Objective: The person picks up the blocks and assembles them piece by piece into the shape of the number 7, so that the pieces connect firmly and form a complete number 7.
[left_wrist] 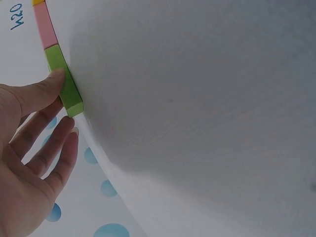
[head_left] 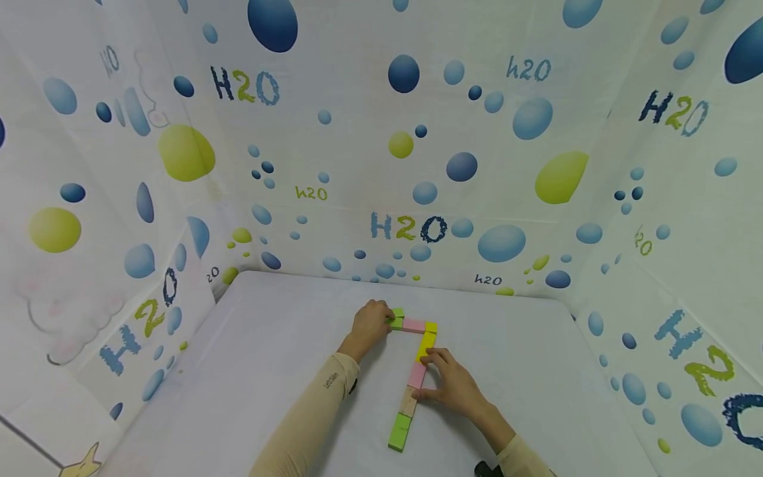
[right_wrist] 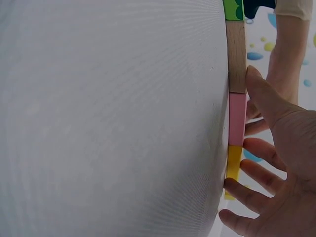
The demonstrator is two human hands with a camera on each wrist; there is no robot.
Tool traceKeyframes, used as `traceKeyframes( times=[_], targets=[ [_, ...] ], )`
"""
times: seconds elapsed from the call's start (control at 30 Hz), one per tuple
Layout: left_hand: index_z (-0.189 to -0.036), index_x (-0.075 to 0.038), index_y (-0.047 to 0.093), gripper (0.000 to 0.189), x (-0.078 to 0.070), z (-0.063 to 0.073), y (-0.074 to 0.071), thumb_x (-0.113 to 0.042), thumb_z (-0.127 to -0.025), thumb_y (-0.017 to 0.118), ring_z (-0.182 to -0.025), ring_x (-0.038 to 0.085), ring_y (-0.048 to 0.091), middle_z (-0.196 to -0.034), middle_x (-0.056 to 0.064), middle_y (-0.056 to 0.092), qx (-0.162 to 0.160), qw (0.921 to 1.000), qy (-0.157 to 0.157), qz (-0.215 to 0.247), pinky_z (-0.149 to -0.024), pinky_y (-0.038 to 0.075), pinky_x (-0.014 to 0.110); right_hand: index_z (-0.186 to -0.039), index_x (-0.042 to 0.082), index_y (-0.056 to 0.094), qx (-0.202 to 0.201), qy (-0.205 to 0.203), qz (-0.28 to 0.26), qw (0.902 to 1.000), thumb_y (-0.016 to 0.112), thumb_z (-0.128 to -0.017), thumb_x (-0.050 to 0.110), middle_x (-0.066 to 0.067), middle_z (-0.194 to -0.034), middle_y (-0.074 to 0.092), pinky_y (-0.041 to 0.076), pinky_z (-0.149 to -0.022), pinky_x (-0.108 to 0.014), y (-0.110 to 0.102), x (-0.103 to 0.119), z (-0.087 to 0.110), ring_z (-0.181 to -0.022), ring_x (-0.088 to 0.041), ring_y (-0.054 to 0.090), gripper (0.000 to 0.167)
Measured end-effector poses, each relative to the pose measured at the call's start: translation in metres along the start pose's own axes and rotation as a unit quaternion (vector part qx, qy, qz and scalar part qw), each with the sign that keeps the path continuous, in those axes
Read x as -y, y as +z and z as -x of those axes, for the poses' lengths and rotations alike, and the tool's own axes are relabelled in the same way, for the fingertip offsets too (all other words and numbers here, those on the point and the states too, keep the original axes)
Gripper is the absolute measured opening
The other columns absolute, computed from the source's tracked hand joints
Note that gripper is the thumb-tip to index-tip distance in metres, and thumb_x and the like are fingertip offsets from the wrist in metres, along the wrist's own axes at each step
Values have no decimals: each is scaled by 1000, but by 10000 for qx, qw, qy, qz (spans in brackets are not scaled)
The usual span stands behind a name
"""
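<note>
Wooden blocks lie end to end in an L shape on a white surface. My left hand (head_left: 371, 326) pinches the green block (left_wrist: 73, 96) at the far left end, thumb on top and fingers beyond it. Beside it are a pink block (head_left: 414, 325) and a yellow corner block (head_left: 431, 327). Toward me run a yellow block (head_left: 426, 343), another pink block (head_left: 416, 375), a plain wood block (right_wrist: 237, 57) and a nearer green block (head_left: 400, 432). Along this row's right side, my right hand (head_left: 456, 387) spreads its fingers, its thumb at the plain block and fingertips near the yellow one.
A white cloth (head_left: 524, 371) covers the work surface. Around it stand fabric walls (head_left: 352, 159) printed with blue and green dots and H2O lettering. A dark object (head_left: 487, 470) shows at the right wrist, by the bottom edge.
</note>
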State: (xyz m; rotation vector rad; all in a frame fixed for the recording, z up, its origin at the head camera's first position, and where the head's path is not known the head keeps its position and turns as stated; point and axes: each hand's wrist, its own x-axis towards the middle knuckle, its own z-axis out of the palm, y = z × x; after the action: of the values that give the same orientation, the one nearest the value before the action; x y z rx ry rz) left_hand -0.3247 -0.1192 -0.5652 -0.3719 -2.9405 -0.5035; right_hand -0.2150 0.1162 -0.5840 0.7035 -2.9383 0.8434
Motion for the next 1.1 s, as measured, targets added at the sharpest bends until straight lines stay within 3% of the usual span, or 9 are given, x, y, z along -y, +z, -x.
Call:
traceKeyframes(
  times=[1.1],
  targets=[
    [-108,-13,83,26,0,-1,2,-12,-82,90,-112,24,66,-115,4,69,-59,9999,-10,154,-97,57,39,-131,13,65,-33,5,73,10000,88,-74,58,-12,-148,53,51,-106,-53,0,1,0,-132,-35,58,76]
  ],
)
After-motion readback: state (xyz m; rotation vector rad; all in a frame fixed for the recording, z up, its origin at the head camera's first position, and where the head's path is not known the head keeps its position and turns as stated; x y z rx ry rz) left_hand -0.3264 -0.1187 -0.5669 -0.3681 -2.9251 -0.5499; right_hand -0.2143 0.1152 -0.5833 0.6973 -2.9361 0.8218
